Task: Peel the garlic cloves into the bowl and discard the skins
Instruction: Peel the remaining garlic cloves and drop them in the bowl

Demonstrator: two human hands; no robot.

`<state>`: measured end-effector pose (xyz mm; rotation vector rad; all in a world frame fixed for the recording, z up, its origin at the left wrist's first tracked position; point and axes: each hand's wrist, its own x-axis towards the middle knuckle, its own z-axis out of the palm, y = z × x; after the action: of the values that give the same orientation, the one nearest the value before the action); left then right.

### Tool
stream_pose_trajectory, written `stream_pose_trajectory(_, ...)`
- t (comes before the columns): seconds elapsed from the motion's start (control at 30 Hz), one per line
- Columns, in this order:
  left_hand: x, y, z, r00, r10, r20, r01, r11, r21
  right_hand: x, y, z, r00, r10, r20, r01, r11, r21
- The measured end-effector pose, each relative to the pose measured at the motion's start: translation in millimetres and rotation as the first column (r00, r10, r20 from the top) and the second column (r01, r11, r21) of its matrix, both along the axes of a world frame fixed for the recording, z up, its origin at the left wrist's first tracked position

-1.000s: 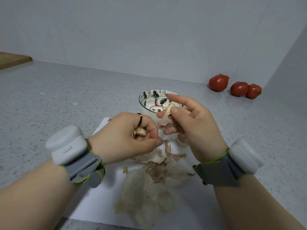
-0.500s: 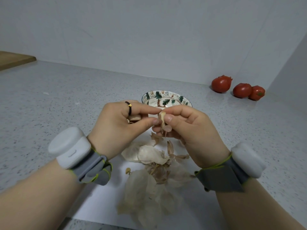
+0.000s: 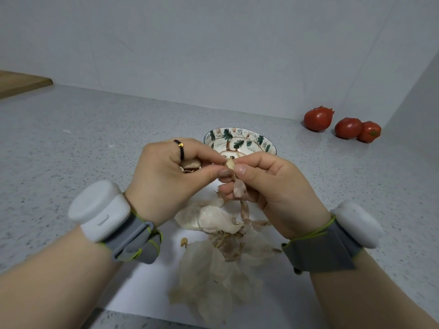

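Both hands meet above the counter in front of a leaf-patterned bowl (image 3: 240, 138). My right hand (image 3: 268, 186) pinches a small garlic cloves piece (image 3: 230, 164) between thumb and forefinger, with loose skin (image 3: 239, 189) hanging below it. My left hand (image 3: 171, 176) pinches the same clove from the left with thumb and forefinger, and keeps more garlic (image 3: 190, 165) tucked under its curled fingers. A pile of papery skins (image 3: 213, 252) lies on a white sheet (image 3: 142, 288) under the hands. What the bowl holds is mostly hidden.
Three red tomatoes (image 3: 342, 125) sit in the back right corner against the wall. A wooden board (image 3: 21, 83) lies at the far left edge. The speckled grey counter (image 3: 83, 138) stretches to the left, and walls close the back and right.
My left hand rose from the sheet and came to the clove in my right hand, which drew back from the bowl. Both hands now pinch the clove, with little motion in the last half second.
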<state>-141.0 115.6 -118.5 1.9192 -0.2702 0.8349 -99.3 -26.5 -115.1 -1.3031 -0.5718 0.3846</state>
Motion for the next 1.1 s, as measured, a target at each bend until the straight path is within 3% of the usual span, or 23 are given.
stream_pose_trajectory(0.4,-3.9,-1.1,5.6,0.977,-0.127,-0.169,0.111,0.988,-0.105,1.5,-3.1,1.8,0.998,0.056,-0.003,-0.056,0.994,-0.090)
stream_pose_trajectory(0.7,-5.1,-1.7,4.8,0.995,-0.058,-0.076,0.057,0.998,-0.015,1.8,-4.2,4.4,0.997,0.075,-0.012,-0.076,0.992,-0.101)
stream_pose_trajectory(1.1,-4.8,-2.1,6.0,0.983,-0.098,-0.155,0.078,0.989,-0.129,1.8,-5.3,3.0,0.997,0.081,-0.006,-0.081,0.991,-0.107)
